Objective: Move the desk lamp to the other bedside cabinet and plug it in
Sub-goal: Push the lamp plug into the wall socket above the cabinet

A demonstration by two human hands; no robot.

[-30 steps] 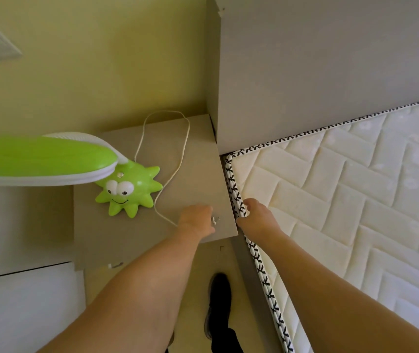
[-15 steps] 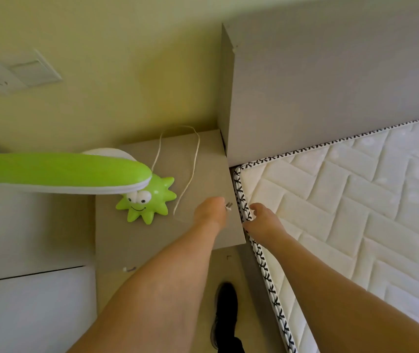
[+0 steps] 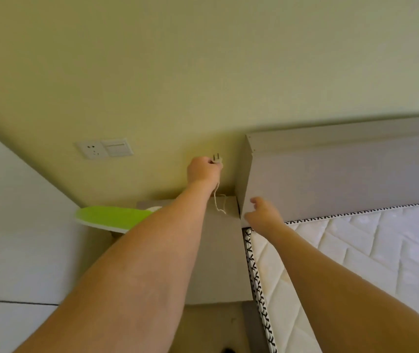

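Observation:
My left hand (image 3: 201, 170) is raised in front of the wall and shut on the lamp's plug (image 3: 216, 159), whose two prongs point up. The white cord (image 3: 219, 201) hangs from my fist down to the grey bedside cabinet (image 3: 218, 250). The lamp's green head (image 3: 113, 215) shows at the cabinet's left; my left forearm hides its base. A white wall socket (image 3: 91, 149) sits on the wall well to the left of the plug. My right hand (image 3: 264, 214) hovers with fingers apart at the headboard's lower left corner, holding nothing.
A light switch (image 3: 116, 147) adjoins the socket on its right. The grey headboard (image 3: 343, 174) rises right of the cabinet, above the white quilted mattress (image 3: 356, 250). A white cupboard surface (image 3: 12, 212) stands at the left.
My left hand has lifted the plug from the cabinet top up to the wall, pulling the cord with it. My view has tilted upward, and my right hand has left the mattress corner.

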